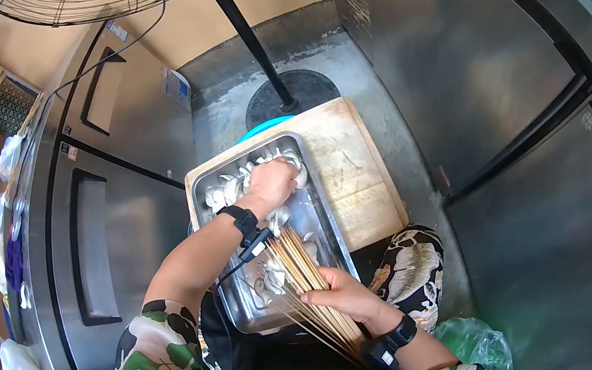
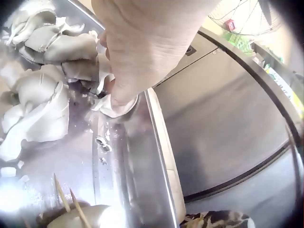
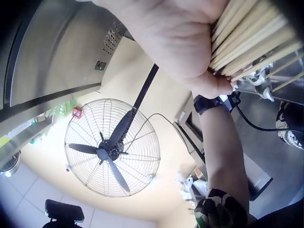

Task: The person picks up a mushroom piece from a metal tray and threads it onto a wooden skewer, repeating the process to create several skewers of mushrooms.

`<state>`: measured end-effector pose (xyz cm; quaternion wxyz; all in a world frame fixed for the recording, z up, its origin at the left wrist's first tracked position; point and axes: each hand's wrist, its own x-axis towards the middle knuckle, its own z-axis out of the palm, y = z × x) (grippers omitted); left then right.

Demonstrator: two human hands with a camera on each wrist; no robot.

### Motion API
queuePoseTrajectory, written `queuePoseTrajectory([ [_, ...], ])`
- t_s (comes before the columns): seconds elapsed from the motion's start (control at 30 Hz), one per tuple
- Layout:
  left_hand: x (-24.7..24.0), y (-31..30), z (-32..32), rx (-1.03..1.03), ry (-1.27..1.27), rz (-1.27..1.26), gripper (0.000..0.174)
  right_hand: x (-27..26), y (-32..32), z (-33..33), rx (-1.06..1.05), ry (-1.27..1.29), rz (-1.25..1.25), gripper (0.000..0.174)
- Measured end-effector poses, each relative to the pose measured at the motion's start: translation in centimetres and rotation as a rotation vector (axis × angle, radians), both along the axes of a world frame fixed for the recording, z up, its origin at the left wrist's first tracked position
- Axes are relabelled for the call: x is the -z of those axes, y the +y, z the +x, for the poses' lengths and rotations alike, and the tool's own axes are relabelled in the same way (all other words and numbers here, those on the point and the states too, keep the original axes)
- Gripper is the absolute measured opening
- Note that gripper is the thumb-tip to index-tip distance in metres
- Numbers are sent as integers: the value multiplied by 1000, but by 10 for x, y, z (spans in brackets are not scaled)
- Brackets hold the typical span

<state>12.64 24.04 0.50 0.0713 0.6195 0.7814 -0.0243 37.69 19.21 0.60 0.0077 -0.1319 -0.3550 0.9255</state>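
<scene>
A steel tray point(image 1: 337, 244) holds pale, curled pieces point(image 1: 227, 193) along its left side and far end. My left hand point(image 1: 273, 182) is down at the far end of the tray; in the left wrist view the hand point(image 2: 142, 47) pinches a thin white piece point(image 2: 116, 108) near the tray's wall, its other fingers mostly hidden. My right hand point(image 1: 347, 297) grips a thick bundle of wooden skewers point(image 1: 301, 265) slanting over the tray's near part, and the right wrist view shows this hand point(image 3: 175, 42) around the skewers point(image 3: 251, 38). Some skewer tips lie over pale pieces.
Under the tray is a wooden board point(image 1: 354, 171), with a fan's round base point(image 1: 308, 92) beyond it. Steel cabinets point(image 1: 121, 233) stand left and right point(image 1: 544, 213). A green plastic bag point(image 1: 476, 352) lies at the right. Black cable hangs from my left wrist.
</scene>
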Motion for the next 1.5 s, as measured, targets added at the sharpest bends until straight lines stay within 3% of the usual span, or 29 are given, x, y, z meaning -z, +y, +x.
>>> queuePoseTrajectory([
  [0.1,2,-2,-6,-143,-139,61,10,0,-1,0,19,4,24,25],
  [0.3,4,-30,-28,-7,-424,258,9,-1,-2,-1,-5,-20,-6,21],
  [0.4,-4,-28,-20,-20,-403,173,14,2,-4,0,-18,-29,5,22],
  [0.53,-18,-14,-3,162,-153,40,31,7,-3,1,-17,-24,-32,24],
  [0.67,-15,0,5,293,13,-21,33,5,-1,0,2,-23,-10,23],
  [0.87,5,4,4,246,35,43,28,4,3,0,-22,-26,8,23],
  [1.0,-3,-4,0,150,-215,129,16,6,1,-1,-8,-27,9,23],
  [1.1,-3,-18,-22,-193,-813,63,10,5,1,-1,-4,-30,0,23],
  [1.17,-3,-34,-38,-326,-1200,153,7,2,0,-1,3,-28,-24,23],
  [1.23,-46,-55,-28,-545,-1458,220,10,-3,-1,-1,13,-50,-30,20],
  [1.27,-57,-67,-26,-570,-1522,281,20,-6,0,0,7,-55,-29,20],
  [1.4,-88,-107,-4,-605,-1760,394,29,-10,-1,1,-20,-59,-33,14],
  [1.5,-100,-130,16,-667,-1892,404,28,-10,-1,3,-40,-62,-45,15],
])
